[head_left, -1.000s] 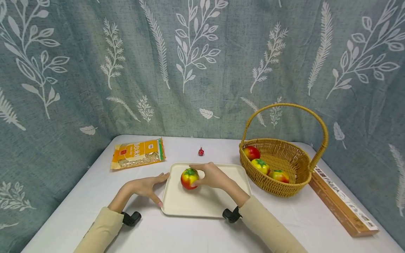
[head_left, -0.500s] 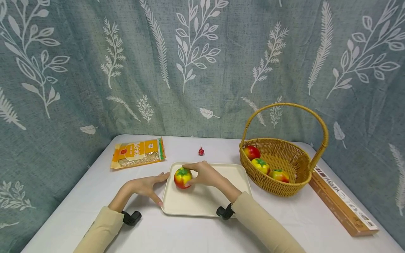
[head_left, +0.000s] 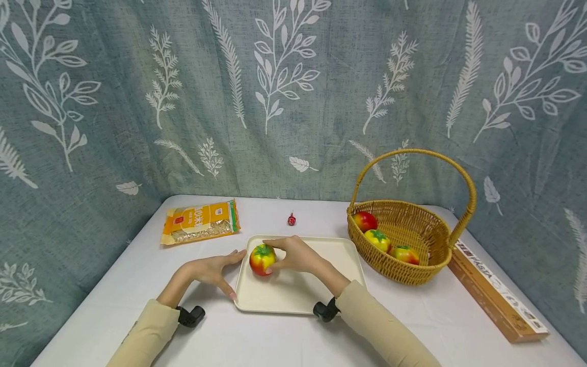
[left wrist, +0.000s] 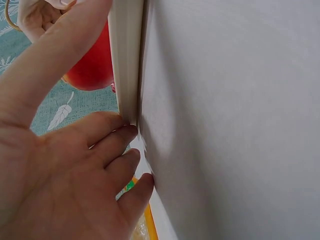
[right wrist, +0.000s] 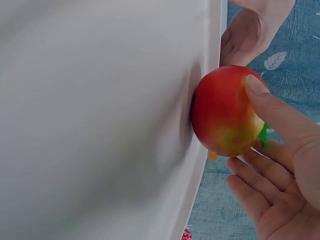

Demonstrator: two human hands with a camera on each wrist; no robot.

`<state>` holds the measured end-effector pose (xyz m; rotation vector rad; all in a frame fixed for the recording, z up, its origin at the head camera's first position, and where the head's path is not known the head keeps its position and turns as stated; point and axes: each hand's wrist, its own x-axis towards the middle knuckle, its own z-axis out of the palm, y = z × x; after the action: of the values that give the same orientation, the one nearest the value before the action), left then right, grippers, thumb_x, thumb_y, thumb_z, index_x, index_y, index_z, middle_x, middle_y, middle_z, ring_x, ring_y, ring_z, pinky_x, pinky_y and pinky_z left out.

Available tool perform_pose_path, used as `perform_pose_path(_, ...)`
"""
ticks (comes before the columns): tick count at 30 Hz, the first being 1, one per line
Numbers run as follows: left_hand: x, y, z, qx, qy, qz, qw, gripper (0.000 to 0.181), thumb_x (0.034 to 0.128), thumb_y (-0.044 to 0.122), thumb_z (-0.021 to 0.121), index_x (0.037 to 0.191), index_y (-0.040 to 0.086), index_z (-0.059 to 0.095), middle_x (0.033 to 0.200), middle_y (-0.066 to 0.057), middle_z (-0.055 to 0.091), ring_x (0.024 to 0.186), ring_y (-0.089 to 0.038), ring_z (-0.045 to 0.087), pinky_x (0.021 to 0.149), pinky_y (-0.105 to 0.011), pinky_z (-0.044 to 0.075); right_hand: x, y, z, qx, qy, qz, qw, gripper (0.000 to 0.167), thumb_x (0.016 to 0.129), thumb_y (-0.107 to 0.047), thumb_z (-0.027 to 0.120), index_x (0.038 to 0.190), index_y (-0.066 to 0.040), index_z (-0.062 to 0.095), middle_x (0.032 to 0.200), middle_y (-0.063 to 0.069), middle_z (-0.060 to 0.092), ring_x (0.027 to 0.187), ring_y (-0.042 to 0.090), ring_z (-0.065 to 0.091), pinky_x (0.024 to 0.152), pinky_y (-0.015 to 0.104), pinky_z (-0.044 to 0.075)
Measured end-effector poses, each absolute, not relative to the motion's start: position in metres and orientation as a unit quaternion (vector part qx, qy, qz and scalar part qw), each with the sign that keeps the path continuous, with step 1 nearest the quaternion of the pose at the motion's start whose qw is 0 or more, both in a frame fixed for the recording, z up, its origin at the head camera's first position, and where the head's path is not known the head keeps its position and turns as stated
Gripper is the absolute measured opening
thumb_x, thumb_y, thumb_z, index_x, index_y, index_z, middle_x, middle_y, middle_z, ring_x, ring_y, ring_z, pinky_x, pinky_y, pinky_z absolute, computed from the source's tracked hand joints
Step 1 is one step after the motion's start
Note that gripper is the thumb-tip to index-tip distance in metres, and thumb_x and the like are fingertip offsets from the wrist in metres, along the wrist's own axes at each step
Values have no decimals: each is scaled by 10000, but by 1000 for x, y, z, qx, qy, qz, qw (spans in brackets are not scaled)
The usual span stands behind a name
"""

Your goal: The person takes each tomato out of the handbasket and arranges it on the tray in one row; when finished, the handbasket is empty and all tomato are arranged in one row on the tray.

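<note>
A red and yellow fruit with a green top (head_left: 263, 260) sits on the left part of a cream tray (head_left: 312, 295). My right hand (head_left: 295, 255) holds it between thumb and fingers; in the right wrist view the thumb lies on the red side of the fruit (right wrist: 225, 110). At the tray's left edge, my left hand (head_left: 213, 272) touches the rim with thumb and fingers spread. The left wrist view shows those fingertips against the tray rim (left wrist: 125, 60).
A wicker basket (head_left: 403, 275) with several similar fruits stands right of the tray, a long pasta box (head_left: 500, 295) beside it. An orange bag of grain (head_left: 199, 223) lies at the back left, and a small red item (head_left: 291, 219) behind the tray.
My right hand and the fruit have moved left across the tray, nearer my left hand. The left hand and the tray have stayed in place.
</note>
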<state>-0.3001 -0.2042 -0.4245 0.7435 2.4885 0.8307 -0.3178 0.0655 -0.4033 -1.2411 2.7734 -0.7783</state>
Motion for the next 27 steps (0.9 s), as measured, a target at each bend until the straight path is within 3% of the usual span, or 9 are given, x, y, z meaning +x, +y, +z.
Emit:
perform_pose_path(10, -299, -204, -423, 256, 894, 301, 211, 1129, 660, 289, 895, 1524, 17, 219, 1565, -242, 152, 1438, -399, 115, 1133, -573, 121, -318, 64, -403, -400, 881, -251, 7, 585, 806, -193, 797, 1314, -2, 581, 1244, 119, 636, 1095, 217, 629, 940, 310, 488)
perform_pose_path(27, -299, -204, -423, 254, 893, 305, 213, 1132, 658, 279, 896, 1524, 15, 215, 1563, -252, 137, 1438, -404, 106, 1133, -579, 109, -313, 69, -397, -393, 886, -248, 4, 652, 792, -255, 808, 1346, -23, 555, 1311, 119, 589, 1215, 230, 551, 999, 346, 449)
